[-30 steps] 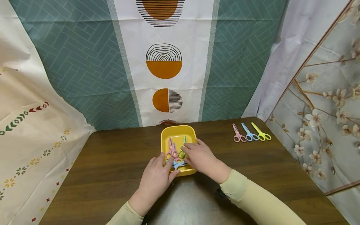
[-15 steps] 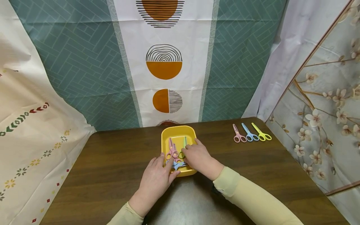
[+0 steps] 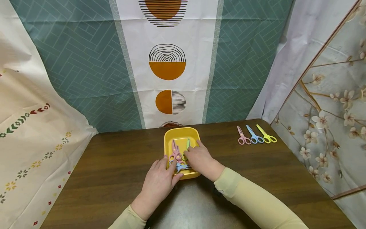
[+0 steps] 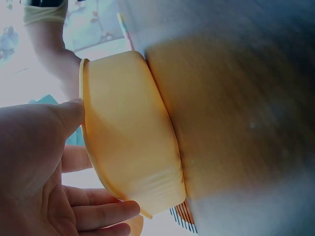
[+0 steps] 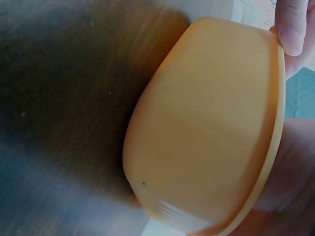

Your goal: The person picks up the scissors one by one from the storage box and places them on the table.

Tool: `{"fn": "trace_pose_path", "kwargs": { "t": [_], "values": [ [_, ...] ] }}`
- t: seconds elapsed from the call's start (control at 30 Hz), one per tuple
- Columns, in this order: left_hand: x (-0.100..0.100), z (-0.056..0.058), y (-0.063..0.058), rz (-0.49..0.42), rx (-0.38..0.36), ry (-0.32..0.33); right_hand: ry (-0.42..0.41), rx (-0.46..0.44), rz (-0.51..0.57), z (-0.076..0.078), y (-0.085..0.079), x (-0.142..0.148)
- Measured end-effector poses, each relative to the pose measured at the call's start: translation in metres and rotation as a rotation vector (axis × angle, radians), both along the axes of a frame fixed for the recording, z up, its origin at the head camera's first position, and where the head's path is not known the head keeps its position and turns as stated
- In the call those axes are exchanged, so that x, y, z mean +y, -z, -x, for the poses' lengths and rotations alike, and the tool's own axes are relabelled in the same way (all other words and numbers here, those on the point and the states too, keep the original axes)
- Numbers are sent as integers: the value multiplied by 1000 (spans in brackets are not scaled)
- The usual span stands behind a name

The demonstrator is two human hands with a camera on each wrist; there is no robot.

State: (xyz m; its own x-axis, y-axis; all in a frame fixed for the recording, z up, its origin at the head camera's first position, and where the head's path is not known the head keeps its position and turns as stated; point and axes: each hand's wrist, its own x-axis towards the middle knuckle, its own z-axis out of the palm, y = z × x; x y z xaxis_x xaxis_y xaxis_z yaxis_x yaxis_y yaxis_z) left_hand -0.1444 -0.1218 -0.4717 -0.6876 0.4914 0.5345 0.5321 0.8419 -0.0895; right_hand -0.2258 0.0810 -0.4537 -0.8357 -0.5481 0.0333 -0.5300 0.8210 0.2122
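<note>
A yellow plastic bin (image 3: 183, 131) holds several pairs of children's scissors. Pink scissors (image 3: 175, 149) lie on its left side, blue scissors (image 3: 182, 167) across its near end, and green scissors (image 3: 188, 144) point away on the right. My left hand (image 3: 158, 178) grips the bin's near left corner, its thumb on the front rim and other fingers along the left side. Over the right rim reaches my right hand (image 3: 201, 160), its fingers curled at the handle of the green scissors. Those fingertips are partly hidden. In the right wrist view the bin's wall hides most of the right hand (image 5: 290, 167).
On the brown table (image 3: 125, 152), at the back right, lie pink scissors (image 3: 243, 136), blue scissors (image 3: 254, 135) and yellow scissors (image 3: 266, 134) in a row. A patterned curtain (image 3: 168, 63) hangs behind the table, with more cloth at both sides.
My right hand has shifted slightly left and farther into the bin, its fingers curling over the handle of the green scissors. The left hand and the bin stay in place.
</note>
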Motion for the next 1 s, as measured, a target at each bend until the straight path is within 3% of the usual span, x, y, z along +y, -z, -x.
{"fn": "trace_pose_path", "kwargs": {
  "t": [1.0],
  "values": [
    [0,0,0,0,11,6,-41,32,-10,7,11,-7]
  ]
}}
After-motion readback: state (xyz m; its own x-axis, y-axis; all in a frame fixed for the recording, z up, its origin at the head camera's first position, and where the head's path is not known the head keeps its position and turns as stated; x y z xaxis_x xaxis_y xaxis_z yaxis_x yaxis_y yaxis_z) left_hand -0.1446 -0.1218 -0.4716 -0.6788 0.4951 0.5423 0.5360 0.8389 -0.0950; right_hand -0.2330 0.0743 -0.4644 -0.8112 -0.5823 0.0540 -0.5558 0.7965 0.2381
